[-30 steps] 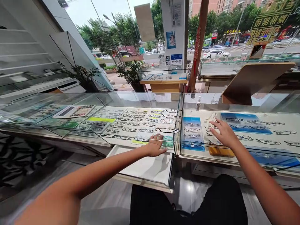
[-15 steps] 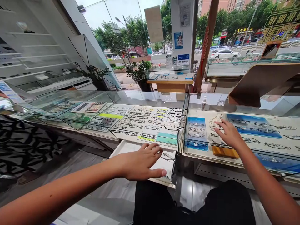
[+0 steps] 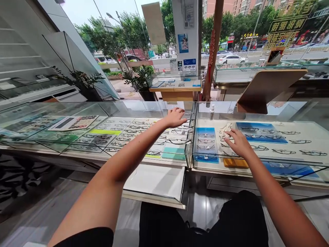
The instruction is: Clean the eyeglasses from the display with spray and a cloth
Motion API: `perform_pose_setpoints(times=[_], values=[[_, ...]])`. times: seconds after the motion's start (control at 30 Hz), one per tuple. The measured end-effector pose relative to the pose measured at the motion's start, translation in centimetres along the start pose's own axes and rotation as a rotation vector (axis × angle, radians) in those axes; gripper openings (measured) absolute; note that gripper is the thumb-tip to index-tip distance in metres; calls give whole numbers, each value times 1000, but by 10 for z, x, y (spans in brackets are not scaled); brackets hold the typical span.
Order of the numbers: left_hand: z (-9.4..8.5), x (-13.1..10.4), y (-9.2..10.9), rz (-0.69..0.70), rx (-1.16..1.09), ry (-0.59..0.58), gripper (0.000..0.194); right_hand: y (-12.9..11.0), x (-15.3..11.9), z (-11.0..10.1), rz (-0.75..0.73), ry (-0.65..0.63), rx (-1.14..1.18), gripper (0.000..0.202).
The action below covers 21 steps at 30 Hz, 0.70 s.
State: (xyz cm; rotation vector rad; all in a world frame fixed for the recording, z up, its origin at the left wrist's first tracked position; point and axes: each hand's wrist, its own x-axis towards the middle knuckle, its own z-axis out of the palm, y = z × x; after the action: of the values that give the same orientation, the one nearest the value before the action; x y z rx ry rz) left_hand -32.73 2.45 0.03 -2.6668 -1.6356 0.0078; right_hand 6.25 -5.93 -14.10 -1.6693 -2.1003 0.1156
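Loosely, person's left hand (image 3: 175, 117) hangs spread above glass counter (image 3: 205, 171), eyeglasses (image 3: 189, 113) just beyond it; whether gripped, cannot tell. Right hand (image 3: 238, 142) rests at crumpled white cloth (image 3: 226, 129) on same counter, fingers slightly curled; pinch or light touch, cannot tell. Spray bottle (image 3: 211, 112) stands behind cloth, blue sheet (image 3: 205, 130) lies left, drawer (image 3: 155, 181) juts out below left forearm.

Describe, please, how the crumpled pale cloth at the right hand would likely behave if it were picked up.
The cloth would probably hang floppy, as its loose, irregular folds suggest little stiffness. It makes only a small bunch beside the right hand, so it is likely light.
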Motion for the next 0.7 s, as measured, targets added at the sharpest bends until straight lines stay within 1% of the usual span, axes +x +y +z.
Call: perform_pose_setpoints(times=[0.07, 0.17, 0.27, 0.37, 0.47, 0.57, 0.63, 0.7], values=[[16, 25, -6, -32, 38, -25, 60, -1, 0, 0, 5, -6, 13, 59], [33, 50, -11, -56, 54, -50, 60, -3, -1, -1, 14, -13, 43, 60], [41, 66, -13, -71, 58, -80, 62, -5, -1, -1, 26, -4, 62, 59], [45, 74, -15, -74, 58, -103, 64, -5, -1, 0, 32, 12, 75, 57], [46, 75, -14, -68, 57, -107, 64, -4, -1, 1, 39, 9, 77, 57], [41, 68, -10, -68, 52, -87, 59, -4, -1, -1, 49, -6, 79, 58], [33, 57, -6, -71, 53, -43, 55, -4, -1, -2, 46, -7, 89, 59], [20, 36, -2, -67, 32, 41, 50, -4, -1, -4, 46, -1, 96, 59]])
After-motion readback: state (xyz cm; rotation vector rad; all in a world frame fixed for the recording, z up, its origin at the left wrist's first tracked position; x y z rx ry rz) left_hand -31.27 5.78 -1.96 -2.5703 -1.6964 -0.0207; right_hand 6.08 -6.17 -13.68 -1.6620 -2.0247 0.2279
